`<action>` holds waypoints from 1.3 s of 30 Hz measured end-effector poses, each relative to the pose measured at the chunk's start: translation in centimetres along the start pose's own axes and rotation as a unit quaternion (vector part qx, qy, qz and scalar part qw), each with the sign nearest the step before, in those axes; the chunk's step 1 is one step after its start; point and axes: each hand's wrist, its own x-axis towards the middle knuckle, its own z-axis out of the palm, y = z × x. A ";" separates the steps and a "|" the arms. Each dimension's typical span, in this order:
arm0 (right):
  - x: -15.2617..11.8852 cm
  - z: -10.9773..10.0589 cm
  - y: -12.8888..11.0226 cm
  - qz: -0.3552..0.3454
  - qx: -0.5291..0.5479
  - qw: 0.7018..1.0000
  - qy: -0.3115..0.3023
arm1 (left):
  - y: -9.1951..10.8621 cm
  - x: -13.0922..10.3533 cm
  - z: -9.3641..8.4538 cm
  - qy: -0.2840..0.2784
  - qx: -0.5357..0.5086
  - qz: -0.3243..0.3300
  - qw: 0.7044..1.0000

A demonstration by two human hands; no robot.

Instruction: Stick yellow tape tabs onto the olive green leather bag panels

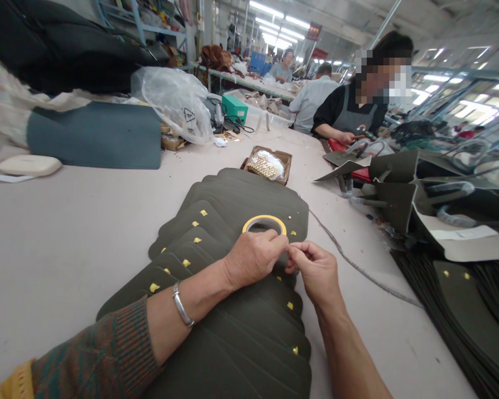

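Apparently at tape-tearing: left hand (255, 254) grips the yellow tape roll (264, 218), right hand (318, 271) pinches, probably its strip; calls for a short tug.

One tape roll (264, 218), one bracelet (182, 304) (plus one green box (234, 109))

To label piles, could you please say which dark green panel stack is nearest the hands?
The fanned central stack, beneath the left hand; the other stack lies at lower right.
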 end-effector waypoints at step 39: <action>0.7 -4.7 2.0 0.060 -0.309 0.934 -0.172 | -0.4 0.0 -0.1 -0.125 0.003 0.032 0.992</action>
